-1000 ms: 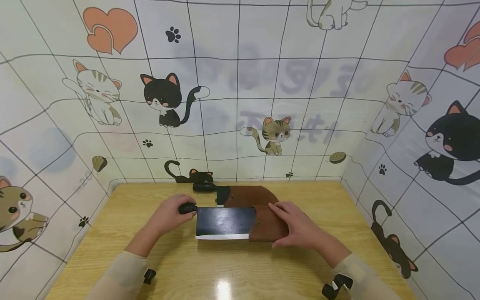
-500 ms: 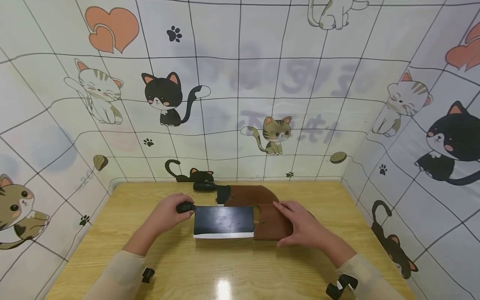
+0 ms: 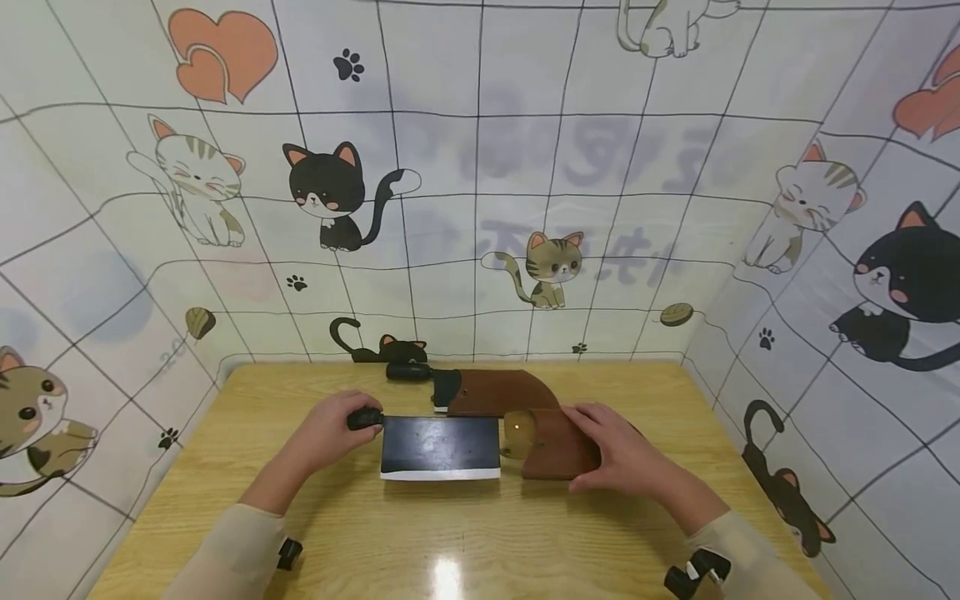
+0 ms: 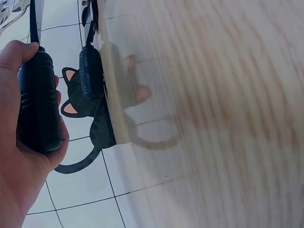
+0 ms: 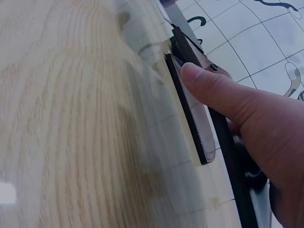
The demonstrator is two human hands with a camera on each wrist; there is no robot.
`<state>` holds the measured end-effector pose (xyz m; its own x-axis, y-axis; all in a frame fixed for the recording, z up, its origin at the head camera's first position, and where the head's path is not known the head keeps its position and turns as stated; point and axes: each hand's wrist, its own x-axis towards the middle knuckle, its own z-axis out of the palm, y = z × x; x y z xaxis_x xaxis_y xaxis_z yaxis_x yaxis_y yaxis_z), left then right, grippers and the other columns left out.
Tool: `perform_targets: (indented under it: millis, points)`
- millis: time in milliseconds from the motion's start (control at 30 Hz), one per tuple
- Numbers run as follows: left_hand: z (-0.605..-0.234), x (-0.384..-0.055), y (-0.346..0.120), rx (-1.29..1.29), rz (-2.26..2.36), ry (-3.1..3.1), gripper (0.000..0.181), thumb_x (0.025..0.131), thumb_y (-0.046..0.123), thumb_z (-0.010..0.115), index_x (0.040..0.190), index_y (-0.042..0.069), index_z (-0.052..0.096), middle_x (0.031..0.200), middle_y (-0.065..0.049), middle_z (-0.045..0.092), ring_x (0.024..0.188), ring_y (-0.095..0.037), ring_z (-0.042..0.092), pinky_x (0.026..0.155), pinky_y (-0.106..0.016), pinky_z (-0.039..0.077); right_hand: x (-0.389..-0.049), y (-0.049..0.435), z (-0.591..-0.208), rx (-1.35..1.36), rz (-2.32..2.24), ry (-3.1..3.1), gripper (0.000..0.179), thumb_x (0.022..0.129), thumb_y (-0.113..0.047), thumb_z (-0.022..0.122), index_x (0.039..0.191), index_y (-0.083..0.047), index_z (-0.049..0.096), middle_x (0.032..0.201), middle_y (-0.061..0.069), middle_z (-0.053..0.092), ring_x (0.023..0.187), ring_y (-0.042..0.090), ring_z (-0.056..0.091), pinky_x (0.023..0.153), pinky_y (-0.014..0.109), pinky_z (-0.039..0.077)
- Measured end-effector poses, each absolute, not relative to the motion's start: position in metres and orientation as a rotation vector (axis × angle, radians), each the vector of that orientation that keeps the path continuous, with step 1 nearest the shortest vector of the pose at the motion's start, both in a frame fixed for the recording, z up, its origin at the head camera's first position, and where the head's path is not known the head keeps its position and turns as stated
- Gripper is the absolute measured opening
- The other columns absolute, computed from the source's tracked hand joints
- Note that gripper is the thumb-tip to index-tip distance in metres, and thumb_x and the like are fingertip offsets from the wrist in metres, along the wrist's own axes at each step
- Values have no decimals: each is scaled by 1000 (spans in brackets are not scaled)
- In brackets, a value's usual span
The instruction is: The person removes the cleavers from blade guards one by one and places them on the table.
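Note:
My left hand (image 3: 333, 433) grips the black handle (image 4: 38, 99) of a cleaver (image 3: 440, 446). Its broad dark blade has a bright lower edge and lies bare, flat side toward the head camera. Just right of the blade tip is a brown leather sheath (image 3: 558, 450) with a tan inner flap and a snap; a narrow gap parts the two. My right hand (image 3: 622, 450) holds the sheath by its right end, thumb along the near side and fingers at the top. Behind them lies a second knife (image 3: 408, 372), its blade covered by another brown sheath (image 3: 498, 392).
A light wooden table (image 3: 450, 533) spreads beneath both hands. White sheeting (image 3: 480, 183) printed with cats and grid lines rises behind it and along both sides. The second knife lies close to the table's back edge.
The cleaver blade has come out of the sheath. My left hand has shifted slightly left with the cleaver, and my right hand has drawn the sheath right. The second knife stays put.

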<state>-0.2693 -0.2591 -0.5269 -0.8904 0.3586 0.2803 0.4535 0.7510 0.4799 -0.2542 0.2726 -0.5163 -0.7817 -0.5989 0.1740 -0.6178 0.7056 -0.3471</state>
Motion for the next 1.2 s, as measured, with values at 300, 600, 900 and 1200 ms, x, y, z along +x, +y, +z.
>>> perform_targets:
  millis: [300,600,900,1200]
  points:
    - [-530,-269,-265,-635,-808,-2812,24,95,22,89,116,18,79,116,1,75,106,-24,70,92,-52,58,-254,287,-514,983,636,-2923,120,72,-52,105,167,-8,47,162,15,50,149,41,49,116,64,45]
    - [-534,-268,-273,-623,-810,-2887,22,97,23,88,116,20,79,117,1,75,107,-25,69,94,-53,57,-252,297,-518,927,663,-3004,122,70,-57,104,167,-9,48,160,15,51,147,41,50,113,64,48]
    - [-537,-271,-274,-627,-837,-2892,21,97,21,88,116,19,79,117,1,75,108,-26,69,95,-55,57,-255,303,-525,940,674,-2982,123,67,-56,106,165,-6,50,157,19,53,144,44,51,112,65,47]
    - [-550,-274,-278,-645,-862,-2914,20,97,21,88,115,19,78,117,2,75,107,-23,70,94,-52,57,-255,308,-533,925,687,-3025,125,66,-60,104,165,-7,49,159,19,52,146,44,50,114,66,45]
